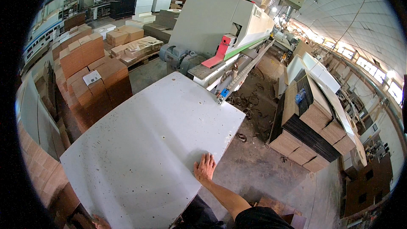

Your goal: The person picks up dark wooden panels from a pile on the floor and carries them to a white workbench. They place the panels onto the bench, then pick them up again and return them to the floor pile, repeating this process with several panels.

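A large white board (144, 144), dotted with dark specks and worn at its edges, lies flat in front of me. Its far end meets the infeed of a long grey machine (207, 21). On the board's right edge rests my right hand (205, 167), palm down with the fingers stretched out over the surface. At the near left edge of the board, my left hand (101, 222) is partly cut off by the picture's lower rim. Its fingers seem closed on that edge. A small blue and white fitting (223, 95) sits at the board's far right corner.
Stacks of brown panels (101, 78) stand on the left. An electric motor (178, 57) juts from the machine. To the right are piled boards with dark edges (309, 123). Curled strips (250, 101) litter the concrete floor beside the machine.
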`<action>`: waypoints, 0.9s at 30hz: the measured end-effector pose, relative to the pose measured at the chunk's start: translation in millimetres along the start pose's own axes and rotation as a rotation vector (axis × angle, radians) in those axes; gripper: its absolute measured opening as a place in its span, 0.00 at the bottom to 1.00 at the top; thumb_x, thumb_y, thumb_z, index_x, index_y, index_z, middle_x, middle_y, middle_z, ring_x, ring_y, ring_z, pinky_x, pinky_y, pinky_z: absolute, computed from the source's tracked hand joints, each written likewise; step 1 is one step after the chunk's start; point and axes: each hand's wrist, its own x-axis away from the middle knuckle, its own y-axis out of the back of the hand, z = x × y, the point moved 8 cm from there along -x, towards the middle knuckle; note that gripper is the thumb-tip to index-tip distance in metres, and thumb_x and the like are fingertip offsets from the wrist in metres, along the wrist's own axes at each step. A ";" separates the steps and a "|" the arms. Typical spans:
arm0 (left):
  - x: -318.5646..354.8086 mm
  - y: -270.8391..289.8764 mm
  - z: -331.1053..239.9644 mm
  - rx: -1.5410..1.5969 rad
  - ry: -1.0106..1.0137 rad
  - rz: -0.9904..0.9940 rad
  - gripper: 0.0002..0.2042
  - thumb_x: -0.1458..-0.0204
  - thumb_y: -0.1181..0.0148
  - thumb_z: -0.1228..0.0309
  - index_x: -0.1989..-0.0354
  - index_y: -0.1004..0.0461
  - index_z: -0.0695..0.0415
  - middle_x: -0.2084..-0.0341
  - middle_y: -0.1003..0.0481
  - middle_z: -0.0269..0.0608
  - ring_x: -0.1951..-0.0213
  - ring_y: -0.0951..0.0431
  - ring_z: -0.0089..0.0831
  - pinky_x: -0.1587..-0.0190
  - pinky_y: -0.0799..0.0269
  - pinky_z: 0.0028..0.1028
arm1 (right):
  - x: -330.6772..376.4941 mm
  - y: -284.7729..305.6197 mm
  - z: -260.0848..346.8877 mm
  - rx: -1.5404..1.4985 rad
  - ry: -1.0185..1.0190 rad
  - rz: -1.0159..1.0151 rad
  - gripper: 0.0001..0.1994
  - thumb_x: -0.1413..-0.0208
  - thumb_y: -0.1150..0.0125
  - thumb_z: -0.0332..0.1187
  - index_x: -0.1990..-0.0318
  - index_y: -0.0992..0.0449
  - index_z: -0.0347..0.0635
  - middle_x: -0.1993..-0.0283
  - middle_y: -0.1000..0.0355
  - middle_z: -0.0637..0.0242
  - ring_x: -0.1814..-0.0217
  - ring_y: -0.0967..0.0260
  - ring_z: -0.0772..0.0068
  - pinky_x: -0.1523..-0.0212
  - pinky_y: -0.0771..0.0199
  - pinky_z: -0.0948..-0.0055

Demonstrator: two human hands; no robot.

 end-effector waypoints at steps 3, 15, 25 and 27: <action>0.6 1.6 -0.3 -0.004 -0.007 -0.007 0.28 0.45 0.47 0.42 0.66 0.27 0.61 0.88 0.28 0.35 0.86 0.25 0.39 0.86 0.29 0.40 | 0.0 1.9 0.9 -0.011 -0.005 -0.006 0.32 0.41 0.46 0.45 0.34 0.41 0.32 0.29 0.49 0.44 0.25 0.57 0.40 0.29 0.56 0.43; 2.2 -12.6 8.3 0.015 -0.001 0.064 0.28 0.44 0.49 0.42 0.61 0.29 0.62 0.85 0.28 0.36 0.83 0.25 0.39 0.83 0.28 0.41 | -0.9 0.8 2.0 0.021 -0.022 0.027 0.33 0.41 0.46 0.45 0.34 0.40 0.32 0.28 0.47 0.44 0.24 0.57 0.41 0.28 0.55 0.43; -1.2 -28.1 13.5 0.057 0.070 0.238 0.27 0.40 0.53 0.44 0.53 0.32 0.60 0.76 0.26 0.40 0.75 0.23 0.41 0.74 0.26 0.42 | -0.5 5.1 5.9 -0.004 -0.004 0.015 0.34 0.42 0.45 0.44 0.33 0.42 0.33 0.29 0.49 0.43 0.25 0.57 0.40 0.29 0.57 0.42; -1.0 -30.2 16.0 0.062 0.085 0.271 0.27 0.40 0.54 0.44 0.51 0.32 0.60 0.74 0.25 0.41 0.73 0.22 0.42 0.72 0.25 0.42 | -0.5 4.8 6.6 0.013 -0.001 0.008 0.33 0.42 0.45 0.44 0.33 0.42 0.33 0.29 0.48 0.44 0.25 0.57 0.40 0.29 0.57 0.42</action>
